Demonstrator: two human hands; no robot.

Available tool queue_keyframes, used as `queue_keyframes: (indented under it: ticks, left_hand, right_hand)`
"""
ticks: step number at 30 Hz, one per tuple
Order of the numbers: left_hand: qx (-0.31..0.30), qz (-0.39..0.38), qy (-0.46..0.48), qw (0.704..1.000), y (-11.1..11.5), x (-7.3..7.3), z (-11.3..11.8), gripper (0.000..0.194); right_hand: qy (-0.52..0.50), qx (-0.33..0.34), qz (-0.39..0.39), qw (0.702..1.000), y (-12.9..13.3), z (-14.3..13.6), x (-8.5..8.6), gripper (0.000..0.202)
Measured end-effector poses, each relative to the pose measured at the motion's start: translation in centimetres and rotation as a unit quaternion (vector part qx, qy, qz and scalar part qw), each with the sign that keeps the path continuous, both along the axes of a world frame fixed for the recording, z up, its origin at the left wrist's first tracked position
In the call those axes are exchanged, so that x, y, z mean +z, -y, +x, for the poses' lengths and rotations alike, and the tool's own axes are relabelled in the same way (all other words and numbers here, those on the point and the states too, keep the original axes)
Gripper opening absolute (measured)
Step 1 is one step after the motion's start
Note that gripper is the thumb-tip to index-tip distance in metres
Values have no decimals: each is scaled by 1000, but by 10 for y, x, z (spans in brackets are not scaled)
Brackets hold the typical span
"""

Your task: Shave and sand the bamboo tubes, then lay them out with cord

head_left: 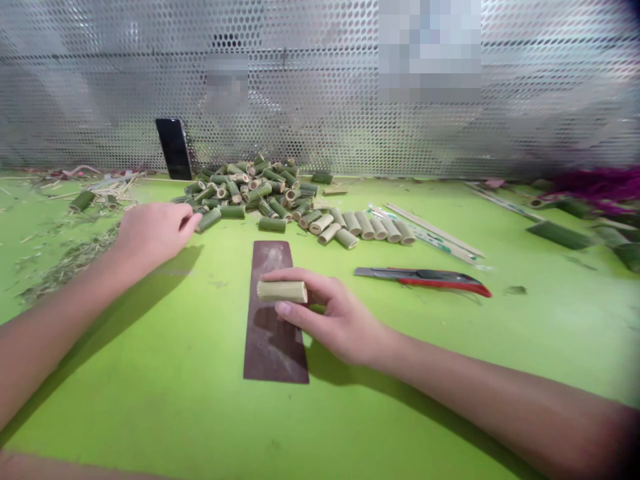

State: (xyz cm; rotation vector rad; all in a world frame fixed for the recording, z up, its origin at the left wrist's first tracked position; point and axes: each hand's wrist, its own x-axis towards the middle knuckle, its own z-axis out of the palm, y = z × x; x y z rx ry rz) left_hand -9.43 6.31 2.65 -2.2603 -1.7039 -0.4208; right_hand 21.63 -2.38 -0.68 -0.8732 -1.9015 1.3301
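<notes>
A pale, peeled bamboo piece (283,291) is held between the thumb and fingers of my right hand (335,310), over a dark brown sanding sheet (275,347) on the green table. My left hand (155,230) is closed at the left edge of a pile of green bamboo pieces (260,187), its fingertips beside one green piece (209,220). Whether those fingers grip anything is hidden. Several pale pieces (367,225) lie in a row right of the pile. A red utility knife (425,277) rests to the right, its blade pointing left.
Against the perforated metal panel (320,120) leans a black phone (174,148). Green shavings (75,267) are scattered at the left. Thin sticks (435,233) lie behind the knife. Purple material (595,190) and larger green bamboo (560,235) are at the far right.
</notes>
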Motion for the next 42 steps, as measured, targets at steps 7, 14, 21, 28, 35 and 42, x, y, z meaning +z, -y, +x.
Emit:
queue_keyframes:
  ticks: [7,14,21,28,35,42]
  left_hand:
    - [-255,-87,161,949,54,9,55,31]
    - [-387,10,184,903,67,-5,66,23]
    - [-382,37,186,905,66,-8,68,17]
    - [-368,-37,179,912,67,-11,69,20]
    - [-371,-107,200,900,68,-12,71,16]
    - [-324,-115,196,918,71,2,71,24]
  right_hand:
    - [-34,-36,-7,999,0,-1,-2,37]
    - [-59,-47,16,997,0,-4,-4,41]
    - [-33,-61,40,997,1,-4,-3,41]
    - [13,-73,57,996,3,-3,1,42]
    - [69,-84,113,988,3,-3,4,37]
    - [136,-151,109,973,-6,1,2,40]
